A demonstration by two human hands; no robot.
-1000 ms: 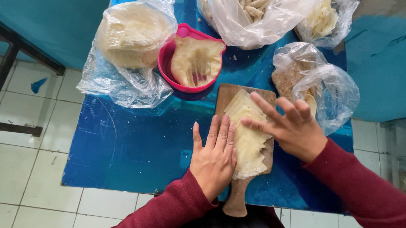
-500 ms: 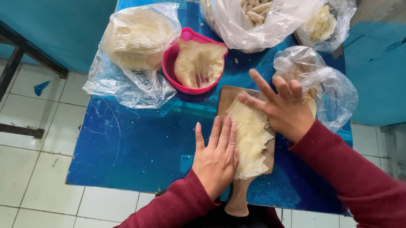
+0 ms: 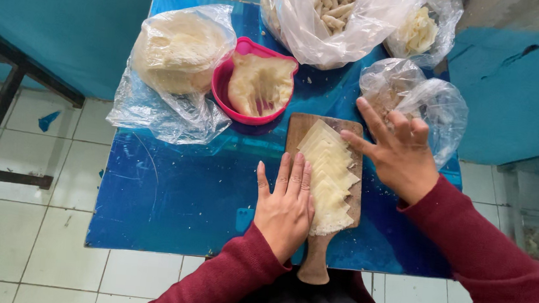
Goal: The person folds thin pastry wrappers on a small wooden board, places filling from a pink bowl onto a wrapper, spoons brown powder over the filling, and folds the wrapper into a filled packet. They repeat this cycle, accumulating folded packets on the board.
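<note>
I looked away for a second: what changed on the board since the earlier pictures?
The right hand slid off the middle of the dough sheets toward the board's far right edge; the sheets now lie fanned out in a row. The left hand stayed flat at their left edge. The wooden board, pink bowl and bags kept their places.

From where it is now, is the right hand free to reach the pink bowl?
Probably yes. The right hand hovers open over the board's right edge, and the pink bowl sits just beyond the board's top-left corner with nothing between.
</note>
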